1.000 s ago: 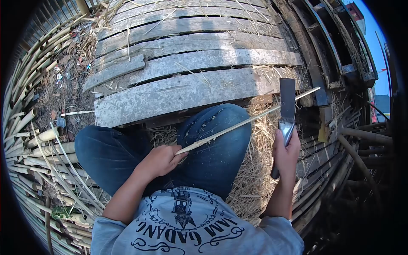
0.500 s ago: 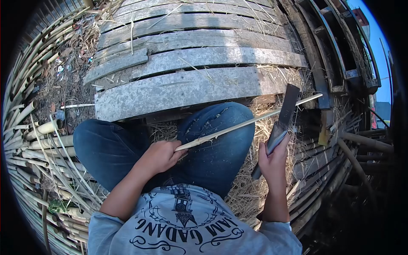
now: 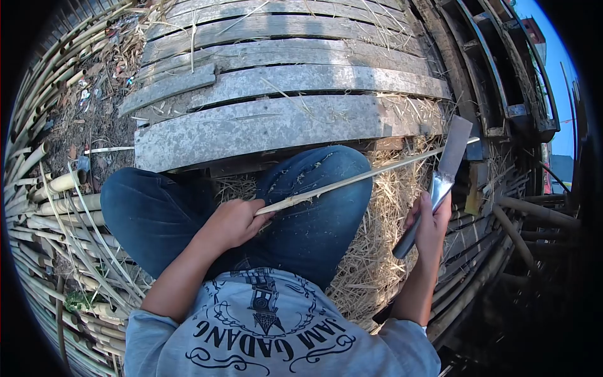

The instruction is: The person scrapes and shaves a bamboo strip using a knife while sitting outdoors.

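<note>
My left hand (image 3: 237,221) is closed around the near end of a long, thin bamboo strip (image 3: 342,183). The strip slants up to the right across my jeans-clad right knee, its far end passing behind a blade. That blade belongs to a machete (image 3: 455,149) with a broad, square-tipped metal blade and a dark handle. My right hand (image 3: 431,221) grips the handle, the thumb lying along it near the shiny metal collar. The blade points up and overlaps the strip in view; whether they touch I cannot tell.
Weathered wooden planks (image 3: 264,129) form a platform in front of my knees. Straw-like shavings (image 3: 370,257) cover the ground at my right. Bamboo poles (image 3: 63,207) lie stacked on the left, more on the right. A dark wooden frame (image 3: 496,56) stands at upper right.
My right hand and the machete have moved to the right, and the blade has turned so its flat face shows brighter. My left hand still holds the strip in nearly the same place.
</note>
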### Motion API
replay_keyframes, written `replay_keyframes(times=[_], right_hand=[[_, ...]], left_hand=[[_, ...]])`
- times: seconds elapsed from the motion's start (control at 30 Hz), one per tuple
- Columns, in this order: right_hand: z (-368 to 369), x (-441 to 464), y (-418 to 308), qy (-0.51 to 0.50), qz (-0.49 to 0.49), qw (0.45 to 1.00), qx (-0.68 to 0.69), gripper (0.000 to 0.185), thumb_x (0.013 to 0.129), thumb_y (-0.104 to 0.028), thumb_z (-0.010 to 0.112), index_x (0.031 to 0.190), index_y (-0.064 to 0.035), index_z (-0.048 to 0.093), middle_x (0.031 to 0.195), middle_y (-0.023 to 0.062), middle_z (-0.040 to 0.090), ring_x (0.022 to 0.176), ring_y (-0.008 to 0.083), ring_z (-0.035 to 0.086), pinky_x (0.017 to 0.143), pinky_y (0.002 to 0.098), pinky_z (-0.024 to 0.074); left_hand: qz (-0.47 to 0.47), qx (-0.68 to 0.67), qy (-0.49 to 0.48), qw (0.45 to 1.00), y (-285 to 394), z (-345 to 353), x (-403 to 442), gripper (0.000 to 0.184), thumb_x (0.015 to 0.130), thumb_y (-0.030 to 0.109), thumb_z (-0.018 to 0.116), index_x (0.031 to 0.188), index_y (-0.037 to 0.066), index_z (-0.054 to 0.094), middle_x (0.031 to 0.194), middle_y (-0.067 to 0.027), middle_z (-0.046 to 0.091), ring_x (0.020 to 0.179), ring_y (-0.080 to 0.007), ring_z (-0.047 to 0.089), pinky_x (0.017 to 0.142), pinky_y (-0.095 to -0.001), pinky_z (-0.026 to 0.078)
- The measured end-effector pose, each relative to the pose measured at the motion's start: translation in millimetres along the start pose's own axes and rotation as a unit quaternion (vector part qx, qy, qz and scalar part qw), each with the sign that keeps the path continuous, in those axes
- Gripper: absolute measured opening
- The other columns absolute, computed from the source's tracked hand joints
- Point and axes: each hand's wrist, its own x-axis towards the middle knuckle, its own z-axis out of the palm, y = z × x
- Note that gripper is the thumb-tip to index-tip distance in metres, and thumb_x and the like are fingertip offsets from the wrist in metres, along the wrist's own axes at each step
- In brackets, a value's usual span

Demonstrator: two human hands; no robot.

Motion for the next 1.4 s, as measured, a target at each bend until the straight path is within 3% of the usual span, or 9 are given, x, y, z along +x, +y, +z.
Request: replay_keyframes(times=[0.2, 0.27, 0.4, 0.57, 0.73, 0.83, 1.2, 1.27, 1.4], right_hand=[[-13.0, -0.2, -20.2, -0.039, 0.043, 0.991, -0.117, 0.021, 0.099, -0.011, 0.05, 0.118, -0.0019, 0.046, 0.064, 0.0013, 0.05, 0.044, 0.0076, 0.047, 0.038, 0.0219, 0.0377], [-6.9, 4.4, -12.5, 0.05, 0.013, 0.997, -0.05, 0.025, 0.097, -0.004, 0.05, 0.121, -0.0008, 0.045, 0.059, -0.0005, 0.048, 0.042, 0.0062, 0.046, 0.038, 0.0213, 0.0369], [4.6, -14.2, -22.9, -0.163, 0.067, 0.973, -0.151, 0.031, 0.095, -0.007, 0.056, 0.123, -0.0014, 0.045, 0.064, -0.0018, 0.049, 0.046, 0.0053, 0.048, 0.041, 0.0214, 0.0395], [8.0, -2.3, -20.6, 0.057, -0.023, 0.997, -0.056, 0.016, 0.097, -0.004, 0.052, 0.11, -0.0039, 0.043, 0.063, 0.0002, 0.048, 0.047, 0.005, 0.047, 0.04, 0.021, 0.0378], [3.9, -12.7, -15.9, -0.152, 0.029, 0.979, -0.134, 0.013, 0.098, -0.008, 0.051, 0.11, -0.0039, 0.047, 0.062, -0.0008, 0.049, 0.045, 0.006, 0.048, 0.04, 0.021, 0.0397], [6.2, 2.0, -9.1, 0.075, 0.01, 0.996, -0.056, 0.021, 0.098, -0.005, 0.051, 0.117, -0.0029, 0.043, 0.067, 0.0005, 0.05, 0.047, 0.0065, 0.049, 0.041, 0.0221, 0.0409], [6.5, -3.2, 3.3, 0.019, 0.0, 0.999, -0.045, 0.023, 0.096, -0.006, 0.054, 0.117, -0.0032, 0.045, 0.062, -0.0012, 0.049, 0.045, 0.0057, 0.047, 0.039, 0.0215, 0.0373], [-6.9, -4.3, -0.5, -0.084, 0.005, 0.987, -0.14, 0.026, 0.095, -0.004, 0.055, 0.118, -0.0026, 0.044, 0.064, -0.0019, 0.048, 0.047, 0.005, 0.048, 0.04, 0.021, 0.0384], [3.0, 3.5, 4.4, 0.049, 0.018, 0.999, -0.009, 0.023, 0.095, -0.004, 0.054, 0.115, -0.0022, 0.043, 0.064, -0.0011, 0.049, 0.047, 0.0065, 0.048, 0.041, 0.0214, 0.0393]], left_hand=[[0.001, 0.001, 0.006, 1.0, -5.3, -1.0, -4.5, 0.033, 0.095, 0.032, 0.056, 0.088, 0.001, 0.065, 0.069, -0.0223, 0.063, 0.069, -0.0423, 0.063, 0.065, -0.0508, 0.049], [0.003, -0.001, -0.003, 1.0, -3.6, 1.8, -3.4, 0.032, 0.095, 0.032, 0.056, 0.087, 0.001, 0.065, 0.069, -0.0222, 0.063, 0.069, -0.0422, 0.063, 0.065, -0.0506, 0.049], [0.027, 0.023, 0.015, 0.999, 0.0, 0.1, -1.2, 0.031, 0.094, 0.031, 0.057, 0.086, 0.001, 0.065, 0.067, -0.0218, 0.062, 0.067, -0.0421, 0.063, 0.064, -0.0498, 0.049], [0.015, 0.006, 0.01, 1.0, -1.6, 4.8, -0.7, 0.031, 0.094, 0.031, 0.057, 0.087, 0.002, 0.065, 0.066, -0.0212, 0.062, 0.066, -0.0418, 0.062, 0.063, -0.0496, 0.049], [0.012, 0.025, 0.011, 1.0, -1.2, 0.2, 0.5, 0.029, 0.094, 0.029, 0.058, 0.087, 0.002, 0.064, 0.066, -0.0209, 0.062, 0.066, -0.0417, 0.063, 0.063, -0.05, 0.049], [0.02, 0.016, 0.013, 1.0, -3.4, 5.8, 3.2, 0.028, 0.093, 0.028, 0.059, 0.087, 0.002, 0.064, 0.066, -0.0212, 0.062, 0.067, -0.0417, 0.063, 0.063, -0.05, 0.049], [0.006, 0.035, 0.035, 0.999, -5.6, 0.4, -5.3, 0.02, 0.091, 0.023, 0.059, 0.09, 0.005, 0.067, 0.068, -0.0213, 0.061, 0.068, -0.0422, 0.061, 0.062, -0.0493, 0.048], [0.0, 0.028, 0.035, 0.999, -6.1, -2.5, -4.3, 0.021, 0.091, 0.023, 0.059, 0.089, 0.004, 0.066, 0.068, -0.0214, 0.061, 0.068, -0.0423, 0.061, 0.062, -0.0494, 0.048], [0.013, 0.031, 0.04, 0.999, -10.1, 5.7, -2.9, 0.021, 0.092, 0.023, 0.059, 0.089, 0.004, 0.067, 0.067, -0.021, 0.061, 0.066, -0.0422, 0.061, 0.061, -0.049, 0.048]])
